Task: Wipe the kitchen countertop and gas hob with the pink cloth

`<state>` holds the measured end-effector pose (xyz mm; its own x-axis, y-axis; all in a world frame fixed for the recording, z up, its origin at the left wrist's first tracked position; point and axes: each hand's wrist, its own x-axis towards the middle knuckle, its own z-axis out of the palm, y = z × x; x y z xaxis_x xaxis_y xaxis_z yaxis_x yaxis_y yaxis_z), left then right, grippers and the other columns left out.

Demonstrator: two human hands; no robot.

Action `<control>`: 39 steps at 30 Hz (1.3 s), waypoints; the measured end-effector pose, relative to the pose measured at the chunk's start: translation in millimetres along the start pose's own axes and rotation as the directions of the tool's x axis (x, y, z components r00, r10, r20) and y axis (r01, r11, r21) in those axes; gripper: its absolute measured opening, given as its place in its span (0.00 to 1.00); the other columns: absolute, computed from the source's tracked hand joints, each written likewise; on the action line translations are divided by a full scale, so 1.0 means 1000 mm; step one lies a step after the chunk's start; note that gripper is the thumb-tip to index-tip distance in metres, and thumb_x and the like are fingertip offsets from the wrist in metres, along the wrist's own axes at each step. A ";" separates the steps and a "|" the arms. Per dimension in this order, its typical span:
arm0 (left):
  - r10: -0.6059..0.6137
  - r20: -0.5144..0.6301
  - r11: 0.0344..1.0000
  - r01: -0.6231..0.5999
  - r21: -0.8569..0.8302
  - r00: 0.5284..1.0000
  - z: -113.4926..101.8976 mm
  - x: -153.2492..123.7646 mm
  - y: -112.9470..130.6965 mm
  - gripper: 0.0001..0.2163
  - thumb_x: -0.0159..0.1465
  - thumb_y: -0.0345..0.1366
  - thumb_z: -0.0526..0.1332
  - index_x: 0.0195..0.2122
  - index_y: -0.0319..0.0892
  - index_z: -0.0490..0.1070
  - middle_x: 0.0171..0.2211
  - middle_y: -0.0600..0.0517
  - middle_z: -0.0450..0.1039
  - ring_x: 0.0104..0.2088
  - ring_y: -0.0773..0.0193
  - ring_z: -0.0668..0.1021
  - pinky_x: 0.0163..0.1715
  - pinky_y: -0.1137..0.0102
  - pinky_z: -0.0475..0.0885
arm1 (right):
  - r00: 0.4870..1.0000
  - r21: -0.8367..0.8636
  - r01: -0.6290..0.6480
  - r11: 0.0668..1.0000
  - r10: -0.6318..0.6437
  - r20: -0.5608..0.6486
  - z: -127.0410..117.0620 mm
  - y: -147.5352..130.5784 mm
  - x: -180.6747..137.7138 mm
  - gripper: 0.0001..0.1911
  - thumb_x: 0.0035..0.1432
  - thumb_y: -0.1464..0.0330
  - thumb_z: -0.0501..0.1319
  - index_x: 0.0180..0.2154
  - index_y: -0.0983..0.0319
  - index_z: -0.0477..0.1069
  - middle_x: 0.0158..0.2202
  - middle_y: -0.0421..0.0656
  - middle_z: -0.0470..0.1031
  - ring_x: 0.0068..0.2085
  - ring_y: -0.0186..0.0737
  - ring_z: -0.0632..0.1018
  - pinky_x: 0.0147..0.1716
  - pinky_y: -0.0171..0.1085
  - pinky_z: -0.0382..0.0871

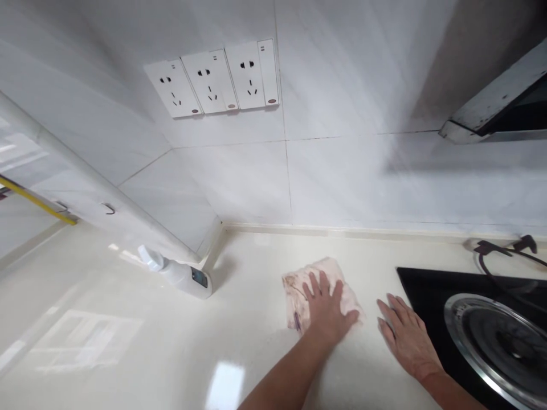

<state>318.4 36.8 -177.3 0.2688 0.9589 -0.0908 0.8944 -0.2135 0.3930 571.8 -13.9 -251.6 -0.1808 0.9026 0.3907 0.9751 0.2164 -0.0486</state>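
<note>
My left hand (329, 310) lies palm down with its fingers spread on a pale pink cloth (294, 293). The cloth is flat on the cream countertop (256, 341) and carries brownish stains and a small dark purple mark. To the right, my right hand (405, 336) has its fingers stretched out, close beside the left edge of a black gas stove (421, 279). It holds nothing; whether its fingertips touch the counter I cannot tell.
A white spray bottle (177, 276) is at the left, by the wall's corner. Behind are a tiled wall (239, 182) with three sockets (209, 82) and a range hood's edge (474, 122). A black cable (485, 265) runs over the stove's back. Yellow tubing (36, 199) shows far left.
</note>
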 end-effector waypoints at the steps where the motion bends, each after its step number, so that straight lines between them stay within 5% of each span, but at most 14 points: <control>1: 0.054 0.017 0.999 -0.053 -0.011 0.998 0.005 -0.011 0.005 0.44 0.62 0.71 0.51 0.74 0.57 0.48 0.78 0.44 0.32 0.75 0.25 0.38 0.67 0.24 0.39 | 1.000 0.000 -0.003 1.000 0.003 0.003 0.001 0.001 0.000 0.26 0.72 0.56 0.48 0.62 0.59 0.69 0.68 0.53 0.66 0.69 0.56 0.65 0.61 0.55 0.65; 5: 0.251 0.005 0.968 -0.251 0.004 0.968 0.027 -0.069 0.011 0.45 0.61 0.70 0.53 0.75 0.58 0.44 0.78 0.44 0.28 0.75 0.27 0.39 0.66 0.23 0.40 | 1.000 0.006 -0.007 1.000 0.007 0.013 0.002 0.003 -0.002 0.26 0.71 0.55 0.48 0.62 0.58 0.68 0.68 0.52 0.66 0.70 0.55 0.65 0.63 0.55 0.64; 11: 0.484 -0.231 0.859 -0.409 0.307 0.844 0.072 -0.143 -0.013 0.40 0.57 0.64 0.66 0.69 0.64 0.58 0.75 0.47 0.54 0.75 0.33 0.51 0.69 0.27 0.42 | 1.000 0.001 0.005 1.000 -0.005 0.011 -0.001 0.002 -0.001 0.26 0.71 0.56 0.48 0.62 0.59 0.68 0.68 0.53 0.66 0.69 0.57 0.65 0.62 0.55 0.65; 16: 0.535 -0.287 0.821 -0.409 0.398 0.795 0.090 -0.159 -0.026 0.33 0.58 0.58 0.69 0.65 0.68 0.64 0.70 0.50 0.65 0.73 0.37 0.59 0.71 0.31 0.42 | 1.000 0.002 0.004 1.000 -0.004 0.016 -0.004 0.000 0.000 0.25 0.71 0.56 0.49 0.62 0.59 0.68 0.68 0.53 0.66 0.69 0.57 0.65 0.62 0.56 0.65; 22: 0.474 -0.061 0.871 -0.457 0.181 0.878 0.048 -0.125 -0.017 0.45 0.55 0.71 0.61 0.72 0.66 0.51 0.77 0.49 0.43 0.75 0.31 0.48 0.68 0.27 0.42 | 1.000 0.003 0.008 1.000 -0.008 0.006 -0.006 -0.002 0.000 0.25 0.71 0.57 0.50 0.63 0.60 0.68 0.68 0.54 0.65 0.70 0.57 0.64 0.62 0.55 0.64; 26: 0.346 0.107 0.938 -0.347 -0.013 0.932 0.016 -0.069 -0.004 0.44 0.60 0.73 0.52 0.74 0.65 0.43 0.78 0.47 0.26 0.75 0.28 0.42 0.67 0.26 0.37 | 1.000 -0.008 0.006 1.000 -0.006 0.014 -0.008 -0.003 0.002 0.24 0.71 0.58 0.50 0.63 0.58 0.69 0.68 0.52 0.66 0.70 0.55 0.65 0.62 0.54 0.64; 30: 0.265 0.188 0.963 -0.250 -0.101 0.946 0.002 -0.011 0.007 0.43 0.61 0.73 0.49 0.74 0.63 0.46 0.77 0.47 0.24 0.75 0.30 0.36 0.68 0.28 0.33 | 1.000 -0.007 0.024 1.000 -0.024 0.000 -0.008 -0.002 0.002 0.25 0.72 0.57 0.50 0.63 0.59 0.69 0.68 0.53 0.66 0.69 0.56 0.65 0.61 0.53 0.65; 34: 0.195 0.138 0.979 -0.185 -0.081 0.971 -0.001 0.022 0.005 0.43 0.60 0.73 0.51 0.73 0.62 0.51 0.78 0.48 0.31 0.76 0.31 0.39 0.69 0.31 0.33 | 1.000 0.001 0.017 1.000 -0.017 -0.004 -0.007 -0.002 0.003 0.25 0.71 0.57 0.50 0.63 0.59 0.70 0.68 0.52 0.67 0.69 0.55 0.65 0.62 0.52 0.65; 39: 0.072 -0.095 0.997 -0.069 0.039 0.993 -0.003 0.028 -0.028 0.40 0.60 0.71 0.56 0.71 0.64 0.57 0.77 0.50 0.45 0.76 0.35 0.48 0.71 0.36 0.34 | 1.000 0.010 0.001 1.000 -0.001 0.006 -0.007 -0.002 0.003 0.25 0.71 0.56 0.50 0.62 0.59 0.70 0.67 0.52 0.67 0.69 0.55 0.66 0.61 0.53 0.66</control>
<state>299.6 69.9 -188.6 0.2975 0.9544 0.0256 0.8871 -0.2862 0.3621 570.6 -13.9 -243.4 -0.1830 0.9046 0.3851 0.9735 0.2214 -0.0576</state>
